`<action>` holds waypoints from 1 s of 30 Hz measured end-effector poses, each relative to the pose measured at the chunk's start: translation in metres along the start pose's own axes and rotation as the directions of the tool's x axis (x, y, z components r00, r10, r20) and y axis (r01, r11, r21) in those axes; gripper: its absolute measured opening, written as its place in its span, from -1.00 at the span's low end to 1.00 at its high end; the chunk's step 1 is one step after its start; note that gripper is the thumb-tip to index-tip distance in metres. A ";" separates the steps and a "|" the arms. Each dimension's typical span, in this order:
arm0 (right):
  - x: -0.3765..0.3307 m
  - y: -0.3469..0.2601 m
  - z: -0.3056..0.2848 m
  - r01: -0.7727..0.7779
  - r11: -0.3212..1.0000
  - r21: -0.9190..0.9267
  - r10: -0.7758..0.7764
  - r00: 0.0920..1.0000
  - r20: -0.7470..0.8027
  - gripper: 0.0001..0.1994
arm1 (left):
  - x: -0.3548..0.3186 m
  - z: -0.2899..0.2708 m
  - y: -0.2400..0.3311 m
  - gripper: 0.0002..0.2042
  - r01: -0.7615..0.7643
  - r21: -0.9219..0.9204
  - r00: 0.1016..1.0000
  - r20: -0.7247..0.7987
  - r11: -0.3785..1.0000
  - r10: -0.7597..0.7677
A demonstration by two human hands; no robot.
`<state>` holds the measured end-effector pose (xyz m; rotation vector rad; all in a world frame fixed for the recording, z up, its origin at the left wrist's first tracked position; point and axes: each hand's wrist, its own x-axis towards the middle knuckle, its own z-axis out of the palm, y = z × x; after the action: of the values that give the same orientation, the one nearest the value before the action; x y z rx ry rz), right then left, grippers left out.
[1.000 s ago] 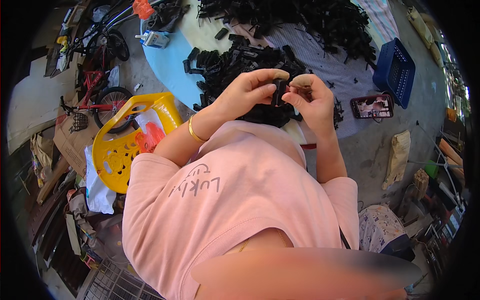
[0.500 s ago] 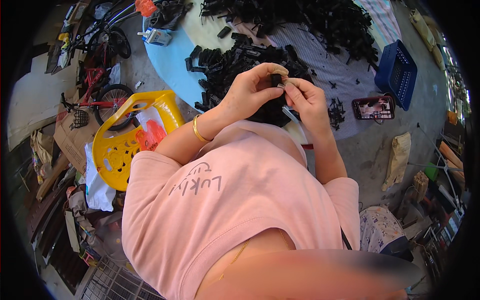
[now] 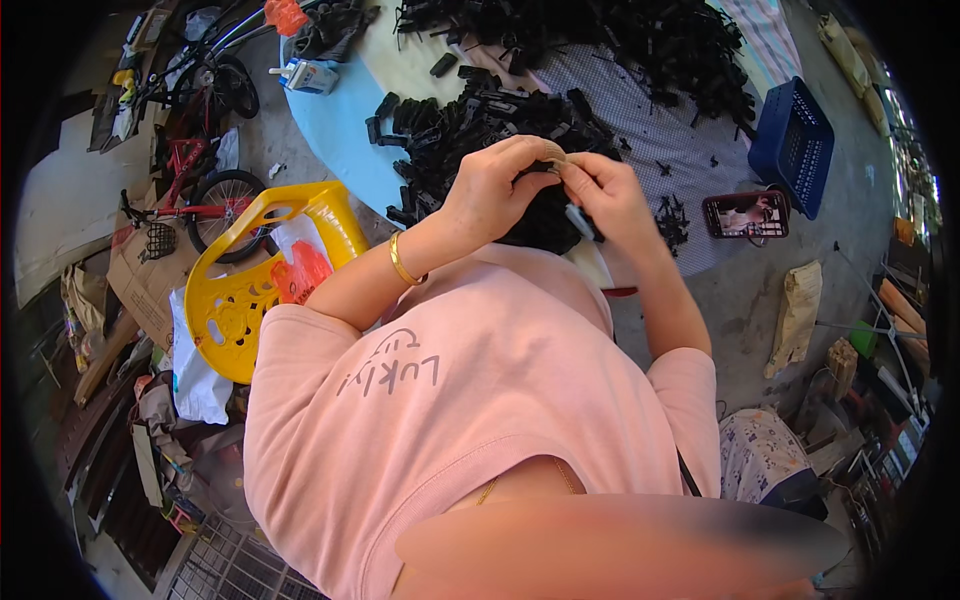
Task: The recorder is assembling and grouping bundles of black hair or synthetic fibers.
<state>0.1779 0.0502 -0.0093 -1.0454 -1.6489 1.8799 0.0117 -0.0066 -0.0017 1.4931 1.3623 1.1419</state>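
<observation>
Bends the left hand [image 3: 490, 195] nearly closed, with thumb and forefinger close together around a small black piece [image 3: 543, 167], mostly hidden by the fingers. Wears tan covers on the left fingertips [image 3: 545, 150]. Brings the right hand [image 3: 610, 200] up against the left, thumb and fingers pinched together right at the left fingertips; cannot tell from this view about any hold inside that pinch. Has a grey-blue strip [image 3: 578, 222] showing just below the right hand, and cannot tell about a grip on it. Wears a gold bracelet [image 3: 400, 258] at the left wrist and a short-sleeved pink shirt [image 3: 490, 370].

Works above a heap of black parts [image 3: 480, 120], spread below and beyond both hands. Has a larger black pile [image 3: 640, 50] farther out on the spread cloths [image 3: 335, 130], pale blue, cream and patterned, plus scattered black bits [image 3: 672, 225] near the right hand. Has, farther right, a phone [image 3: 745, 215] with its screen lit, just beside a dark blue basket [image 3: 790, 170]. Has, to the left, a yellow chair [image 3: 345, 225] with a red plastic bag [image 3: 303, 272] against it, and beyond that a red bicycle [image 3: 195, 211].
</observation>
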 end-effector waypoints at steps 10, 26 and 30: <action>0.086 0.096 -0.135 -0.485 0.448 -0.751 -0.190 0.770 -0.610 -0.65 | 0.009 -0.014 -0.019 -0.55 -0.090 0.559 0.991 -0.029 0.824 0.128; 0.000 0.008 -0.030 0.013 0.998 -0.060 -0.026 0.974 -0.223 -0.88 | 0.028 -0.009 -0.007 -0.46 0.498 -0.709 0.863 0.354 0.498 -0.360; -0.012 -0.005 -0.011 0.253 0.924 -0.288 -0.282 0.957 -0.064 -0.89 | 0.031 -0.011 -0.008 -0.41 0.518 -0.739 0.854 0.471 0.430 -0.221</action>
<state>0.1935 0.0496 -0.0014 -0.9467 -1.9223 1.4249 -0.0008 0.0245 -0.0033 0.5288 0.6407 0.9807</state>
